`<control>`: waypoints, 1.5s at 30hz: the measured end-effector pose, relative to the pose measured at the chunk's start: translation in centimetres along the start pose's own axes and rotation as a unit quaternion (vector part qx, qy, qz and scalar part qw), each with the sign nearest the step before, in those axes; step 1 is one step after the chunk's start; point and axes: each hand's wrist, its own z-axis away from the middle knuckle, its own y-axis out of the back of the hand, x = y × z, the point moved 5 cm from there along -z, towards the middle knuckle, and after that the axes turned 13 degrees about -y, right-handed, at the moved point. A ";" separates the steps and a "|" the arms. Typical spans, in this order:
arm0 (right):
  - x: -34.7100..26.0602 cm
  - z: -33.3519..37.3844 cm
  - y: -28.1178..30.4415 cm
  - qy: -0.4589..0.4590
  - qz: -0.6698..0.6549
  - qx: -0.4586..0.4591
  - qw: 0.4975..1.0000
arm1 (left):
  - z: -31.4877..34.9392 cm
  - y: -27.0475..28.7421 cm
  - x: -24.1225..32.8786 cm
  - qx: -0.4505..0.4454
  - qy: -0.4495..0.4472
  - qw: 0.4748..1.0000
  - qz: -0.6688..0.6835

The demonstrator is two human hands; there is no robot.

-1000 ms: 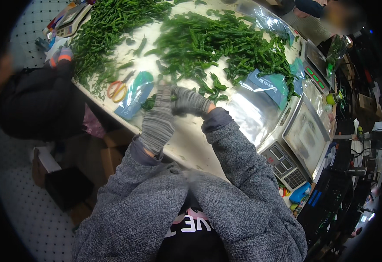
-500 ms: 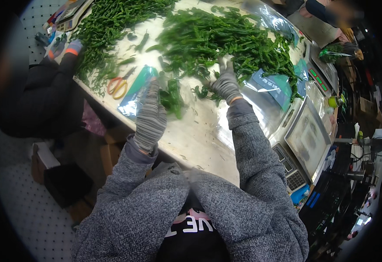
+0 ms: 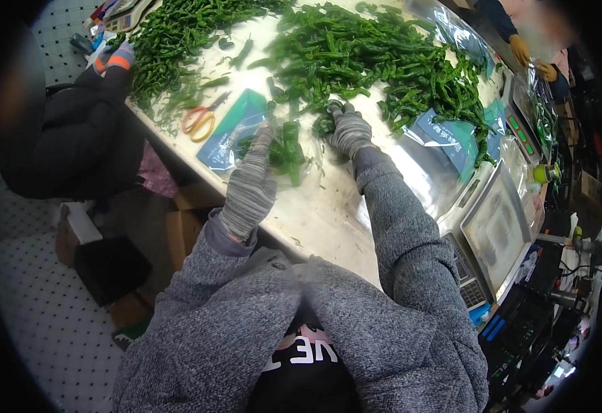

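Note:
My left hand point(image 3: 249, 196), in a grey striped knit glove, is closed at the side of a clear plastic bag, its thumb side partly hidden. Right beside its fingers, several long green peppers point(image 3: 288, 153) appear to lie within the clear film. My right hand point(image 3: 351, 132), gloved alike, curls its fingers round a few green peppers point(image 3: 324, 124) just right of that bunch. A large heap of green peppers point(image 3: 356, 51) spreads beyond both hands. Left of my left hand lies a flat clear bag with a blue-green print point(image 3: 227, 138).
Scissors with orange and yellow handles point(image 3: 199, 125) lie to the left. On the right are more printed bags point(image 3: 445, 141) and a weighing scale point(image 3: 497, 230). A co-worker's gloved hand point(image 3: 121, 55) is at a second pepper heap point(image 3: 177, 41); another person's hands point(image 3: 521, 51) are far right.
My right hand has moved left toward the bunch, its fingers drawing in round peppers. My left hand stays beside the bunch. At the far right, another person's hands have come into sight.

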 end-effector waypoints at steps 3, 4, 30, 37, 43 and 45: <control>1.6 -1.5 -3.1 -0.005 -0.075 0.027 0.997 | -0.2 0.1 0.1 0.002 -0.026 1.000 -0.012; 1.8 -1.6 -3.0 -0.006 -0.101 0.026 0.994 | -0.2 0.1 0.0 0.004 -0.028 1.000 -0.011; -1.8 9.3 5.6 0.105 -0.667 0.020 0.738 | 0.1 2.4 -1.1 0.100 0.049 0.978 0.178; -2.9 7.6 2.7 0.112 -0.295 0.088 0.945 | 0.0 3.0 -0.9 0.106 0.061 0.975 0.187; -1.7 8.2 7.0 0.153 -0.237 0.179 0.943 | -0.3 3.9 0.1 0.095 0.049 0.987 0.121; -0.7 8.8 9.3 0.122 -0.287 0.205 0.928 | -0.4 3.4 -0.6 0.128 0.081 0.959 0.239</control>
